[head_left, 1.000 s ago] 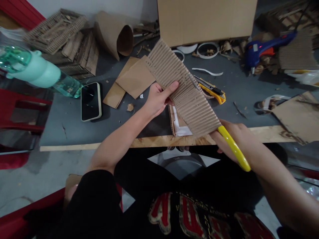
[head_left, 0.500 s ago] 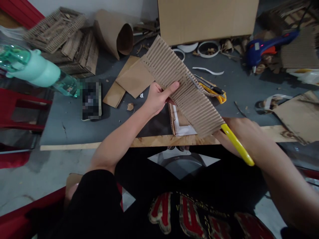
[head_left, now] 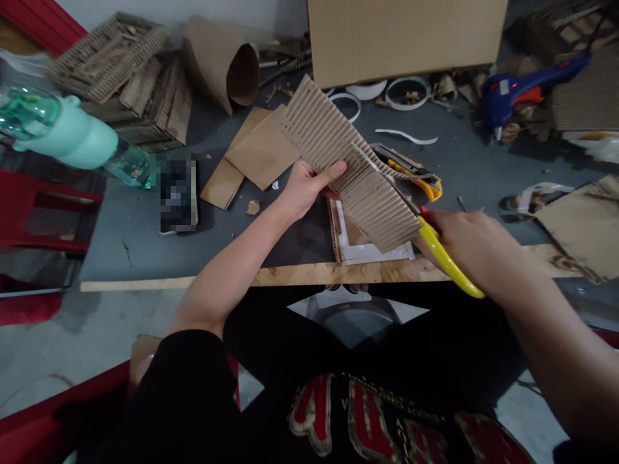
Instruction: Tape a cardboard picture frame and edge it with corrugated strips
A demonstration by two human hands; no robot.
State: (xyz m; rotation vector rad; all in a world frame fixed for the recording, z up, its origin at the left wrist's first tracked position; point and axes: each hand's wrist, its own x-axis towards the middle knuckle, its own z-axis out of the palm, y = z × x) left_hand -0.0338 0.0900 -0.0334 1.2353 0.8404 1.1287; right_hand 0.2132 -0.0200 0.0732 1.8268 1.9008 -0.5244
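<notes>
My left hand (head_left: 309, 190) pinches a long strip of corrugated cardboard (head_left: 360, 183), thumb on top and fingers underneath, holding it tilted above the table edge. Yellow-handled scissors (head_left: 447, 261) are in my right hand (head_left: 467, 241), whose fingers are mostly hidden behind the handle. One scissor blade lies along the ribs on top of the cardboard, and a cut runs lengthwise from the right end. Below the strip, a cardboard piece with a white paper border (head_left: 351, 248) rests at the table edge. Just beyond the strip lies a yellow utility knife (head_left: 411, 171).
A blue glue gun (head_left: 507, 93) sits at the back right among scraps. On the left are a green bottle (head_left: 82, 138), a phone (head_left: 178, 196) and stacked corrugated frames (head_left: 145, 96). Flat cardboard pieces (head_left: 264, 148) lie beside my left hand; a large cardboard box (head_left: 406, 38) stands behind.
The scissors have opened and moved slightly up and left along the cardboard. The cut edge now parts, with a narrow far strip lifting away. My left hand keeps nearly the same hold.
</notes>
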